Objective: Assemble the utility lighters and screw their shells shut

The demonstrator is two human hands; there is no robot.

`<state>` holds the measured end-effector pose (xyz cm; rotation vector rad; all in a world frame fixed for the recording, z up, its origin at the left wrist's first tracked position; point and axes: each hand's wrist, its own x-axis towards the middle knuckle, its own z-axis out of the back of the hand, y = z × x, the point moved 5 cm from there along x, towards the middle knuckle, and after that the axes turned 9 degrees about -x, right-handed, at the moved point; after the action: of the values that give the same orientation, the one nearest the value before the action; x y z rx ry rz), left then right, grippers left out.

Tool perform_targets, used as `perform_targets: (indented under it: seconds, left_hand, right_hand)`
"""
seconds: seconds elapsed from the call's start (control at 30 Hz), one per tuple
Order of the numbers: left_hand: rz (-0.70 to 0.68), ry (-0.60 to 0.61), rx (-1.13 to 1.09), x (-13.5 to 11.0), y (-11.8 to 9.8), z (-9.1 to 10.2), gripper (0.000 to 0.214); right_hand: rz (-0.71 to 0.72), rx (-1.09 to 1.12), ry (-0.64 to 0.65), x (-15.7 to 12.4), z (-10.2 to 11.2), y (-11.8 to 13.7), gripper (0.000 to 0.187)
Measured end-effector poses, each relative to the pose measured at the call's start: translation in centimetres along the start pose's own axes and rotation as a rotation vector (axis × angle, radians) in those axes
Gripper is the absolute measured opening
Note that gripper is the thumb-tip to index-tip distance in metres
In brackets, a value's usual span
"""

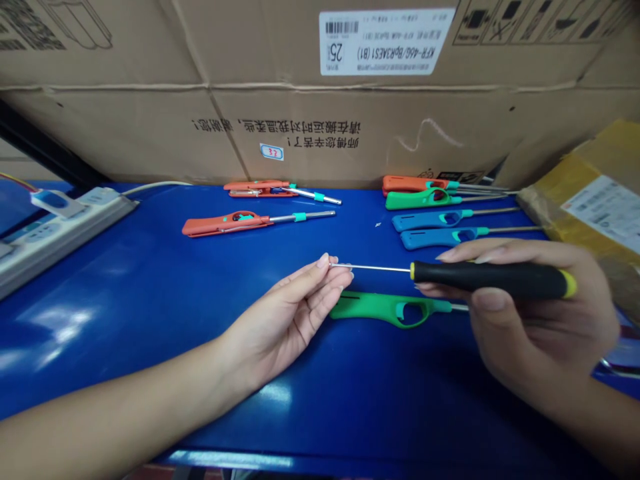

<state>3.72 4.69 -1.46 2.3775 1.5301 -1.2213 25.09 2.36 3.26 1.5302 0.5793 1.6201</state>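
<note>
My right hand [545,313] is wrapped round the black-and-yellow handle of a screwdriver [490,277], held level with its thin shaft pointing left. At the shaft's tip, my left hand [293,310] pinches with thumb and fingertips; a tiny piece may sit there, perhaps a screw, too small to make out. Just below the shaft a green lighter [380,307] with a long metal nozzle lies on the blue table, partly behind my left fingers.
Two orange lighters [227,223] with open casings lie at the back left. Several orange, green and blue lighters [430,220] rest at the back right. A power strip [60,233] is at left, a cardboard box [590,193] at right, and a large carton [300,107] behind.
</note>
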Motion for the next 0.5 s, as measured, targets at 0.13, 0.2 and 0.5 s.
perform_targets:
  seconds: [0.13, 0.2, 0.5]
  left_hand:
    - [-0.02, -0.022, -0.038, 0.1, -0.2, 0.0, 0.024]
    - [-0.028, -0.01, -0.045, 0.2, -0.3, -0.1, 0.025]
    - [-0.055, 0.048, 0.002, 0.7, -0.4, 0.0, 0.023]
  right_hand:
    - [0.18, -0.138, 0.061, 0.2, -0.3, 1.1, 0.049]
    - [0.222, -0.19, 0.122, 0.3, -0.5, 1.4, 0.053]
    - [0.195, -0.164, 0.143, 0.1, -0.7, 0.6, 0.051]
